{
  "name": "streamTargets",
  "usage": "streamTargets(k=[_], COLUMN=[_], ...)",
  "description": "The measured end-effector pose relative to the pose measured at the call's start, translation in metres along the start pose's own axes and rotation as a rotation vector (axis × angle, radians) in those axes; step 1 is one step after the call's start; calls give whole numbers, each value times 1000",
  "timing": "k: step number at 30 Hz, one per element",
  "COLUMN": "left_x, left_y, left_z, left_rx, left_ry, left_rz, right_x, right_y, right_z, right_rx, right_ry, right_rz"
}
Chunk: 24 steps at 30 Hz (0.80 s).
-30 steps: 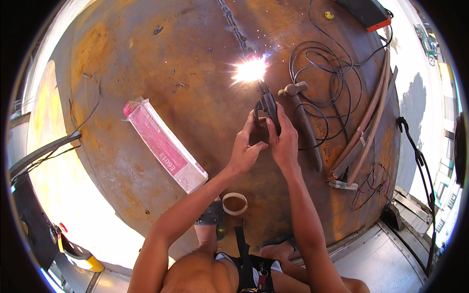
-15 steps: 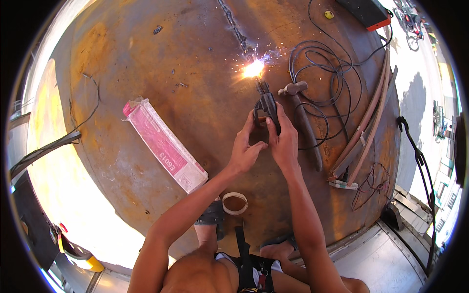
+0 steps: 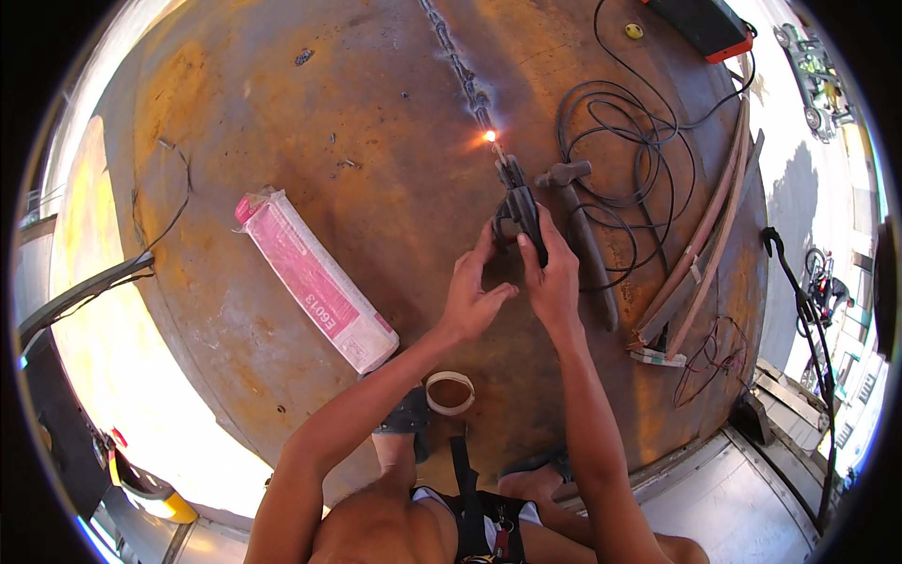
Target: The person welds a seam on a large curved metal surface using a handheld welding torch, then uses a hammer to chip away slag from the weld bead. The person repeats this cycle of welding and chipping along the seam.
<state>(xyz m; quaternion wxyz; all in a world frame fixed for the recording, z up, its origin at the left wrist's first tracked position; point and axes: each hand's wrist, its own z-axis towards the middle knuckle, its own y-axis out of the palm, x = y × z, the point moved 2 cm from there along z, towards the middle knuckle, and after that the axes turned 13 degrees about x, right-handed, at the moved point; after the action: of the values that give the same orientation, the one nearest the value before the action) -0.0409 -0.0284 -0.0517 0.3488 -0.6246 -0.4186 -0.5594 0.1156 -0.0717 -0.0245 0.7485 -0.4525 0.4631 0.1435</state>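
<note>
My right hand (image 3: 552,282) is wrapped round a black welding electrode holder (image 3: 520,209). My left hand (image 3: 474,299) has its fingertips on the holder's left side, by the lever, with the thumb out to the right. A short stub of electrode (image 3: 498,148) sticks out of the jaws toward a small glowing orange spot (image 3: 489,136). That spot lies at the near end of a dark, lumpy weld bead (image 3: 460,70), which runs away across a rusty steel plate (image 3: 282,132). Close to my right hand rests a hammer (image 3: 587,240).
A pink and white electrode box (image 3: 319,282) lies left of my arms. Coiled black cable (image 3: 648,141) spreads at the right, leading to a black and orange machine (image 3: 714,33). Rusty metal strips (image 3: 700,244) lie near the right edge. A pale ring (image 3: 451,393) sits by my feet.
The bright arc and flying sparks have died down to a small glow. The electrode holder and both hands have shifted slightly toward me and to the right.
</note>
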Motion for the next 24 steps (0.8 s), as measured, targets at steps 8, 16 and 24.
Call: streamTargets(k=[8, 16, 24], left_x=[12, 5, 11], left_y=[-1, -1, 0], left_z=[5, 4, 5], left_rx=[1, 4, -1], left_ry=[-69, -78, -105], left_rz=[-35, -14, -89], right_x=[-1, -3, -1], right_y=[7, 7, 8], right_z=[3, 4, 4], right_rx=[-10, 7, -3], right_ry=[24, -5, 6], right_rz=[-21, -38, -46])
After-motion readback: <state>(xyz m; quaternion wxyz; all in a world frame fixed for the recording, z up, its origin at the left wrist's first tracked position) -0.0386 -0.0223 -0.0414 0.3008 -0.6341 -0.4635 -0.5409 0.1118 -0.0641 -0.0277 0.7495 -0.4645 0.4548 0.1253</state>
